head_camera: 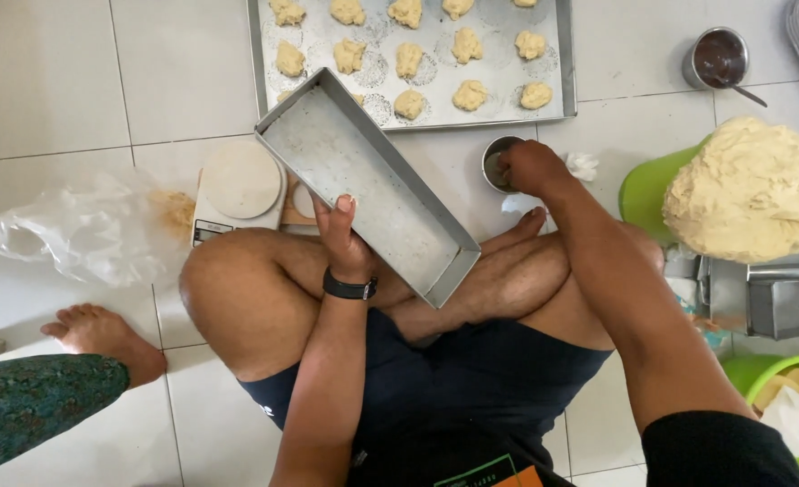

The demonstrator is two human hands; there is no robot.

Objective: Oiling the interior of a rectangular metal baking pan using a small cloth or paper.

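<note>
A clear plastic bag (74, 236) lies crumpled on the white tiled floor (47, 81) at the left side. Below it, another person's bare foot (101, 335) and a green patterned trouser leg (38, 401) rest on the tiles near the lower left corner.

Right of the bag, a white kitchen scale (237, 191) stands on the floor, just beside the seated person's knee.

The left hand (343, 236) is clamped on the long side of an empty rectangular metal loaf pan (368, 194), thumb over the rim, fingers hidden underneath. The pan is held tilted above the crossed legs, its far corner overlapping the near edge of a flat baking tray (562, 63). A black wristband (350, 289) sits on the left wrist.

The baking tray lies at the floor's top edge and carries rows of pale dough lumps (470, 95).

The right hand (530, 167) reaches into a small round metal cup (500, 162) on the floor, just below the tray; the fingertips are curled together inside, and it cannot be told whether they pinch anything.

At the upper right stands a metal cup with a spoon (717, 59). Further right, a large mound of dough (747, 191) rests over a green bowl (643, 194).
</note>
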